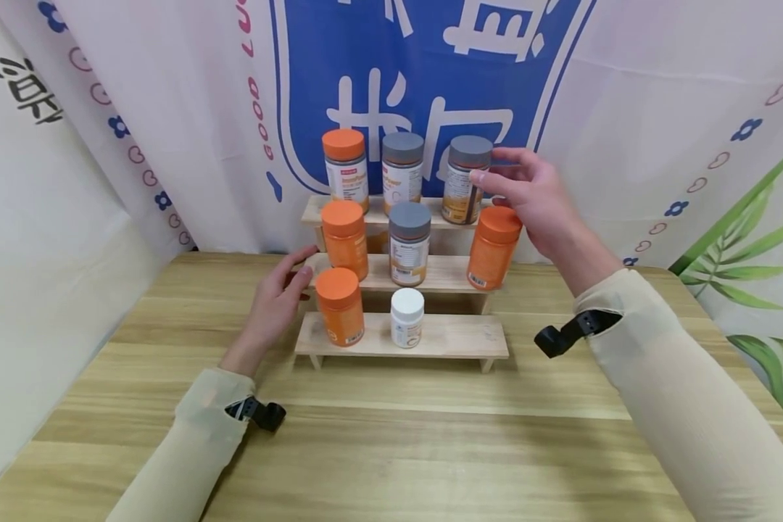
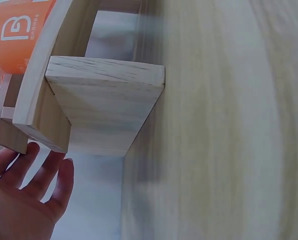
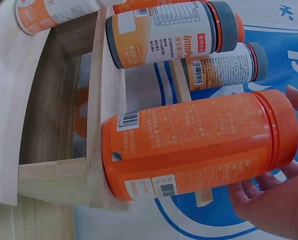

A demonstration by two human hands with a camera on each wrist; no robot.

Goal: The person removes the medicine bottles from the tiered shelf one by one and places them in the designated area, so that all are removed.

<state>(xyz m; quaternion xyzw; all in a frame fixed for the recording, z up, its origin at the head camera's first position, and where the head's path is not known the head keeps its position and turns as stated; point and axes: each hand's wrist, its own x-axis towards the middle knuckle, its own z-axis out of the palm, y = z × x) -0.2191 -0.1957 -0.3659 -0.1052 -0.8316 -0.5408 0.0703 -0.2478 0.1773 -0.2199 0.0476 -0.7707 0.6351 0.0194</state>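
Observation:
On the top tier of the stepped wooden stand (image 1: 455,341), my right hand (image 1: 536,192) holds a jar with a grey lid (image 1: 471,150). My thumb lies across the label, and the fingers go round the right side. In the right wrist view, an orange jar (image 3: 199,145) hides the held jar and part of the fingers. That orange jar is upright at the middle tier's right end. At the stand's left side, my left hand (image 1: 275,301) touches the end of the middle tier (image 1: 313,270), fingers loosely extended. The left wrist view shows the fingertips against the board ends.
An orange-lidded jar (image 1: 344,145) and a grey-lidded jar (image 1: 403,148) share the top tier. Another orange jar (image 1: 346,243) and a grey-lidded jar (image 1: 409,246) are below. The bottom tier bears an orange jar (image 1: 341,308) and a small white bottle (image 1: 407,319). Behind hangs a printed cloth (image 1: 626,109).

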